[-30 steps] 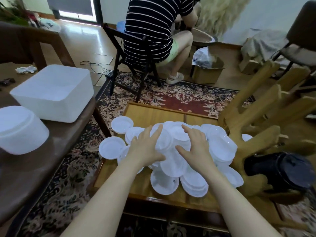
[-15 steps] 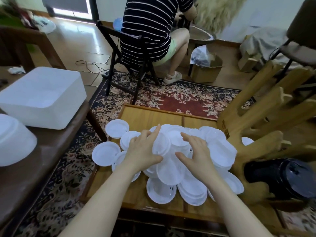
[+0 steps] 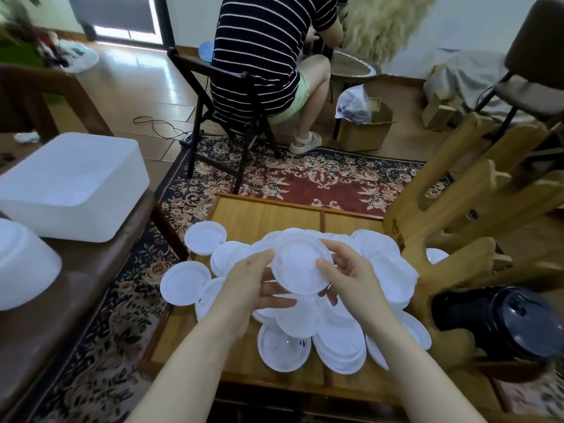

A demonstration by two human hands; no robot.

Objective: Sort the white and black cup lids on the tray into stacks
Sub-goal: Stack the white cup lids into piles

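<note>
Both hands raise one white lid point(image 3: 300, 264) above loose heap of white lids point(image 3: 338, 331) on wooden tray point(image 3: 262, 215). Left hand point(image 3: 247, 288) grip pinches lid's left rim; right hand point(image 3: 351, 279) grip pinches right rim. Black lid stack point(image 3: 500, 322) right of tray.

Layout: lids heaped on tray, one lid raised between both hands.

Tray point(image 3: 268, 215) sits on rug point(image 3: 305, 181), centre. Pile of lids point(image 3: 335, 331) covers its near and middle part; far part bare. Some lids overhang the tray's left edge. Left hand point(image 3: 247, 288) and right hand point(image 3: 351, 276) hold one lid point(image 3: 300, 264) above the pile, one on each side. Left of tray: table point(image 3: 76, 285) carrying a tub point(image 3: 70, 184), bowl point(image 3: 21, 267) nearer. Right of tray: wooden rack point(image 3: 457, 215), a pot point(image 3: 500, 325) before it. Behind tray: seated person point(image 3: 259, 50) on chair point(image 3: 225, 96), box point(image 3: 363, 129) to the right.
</note>
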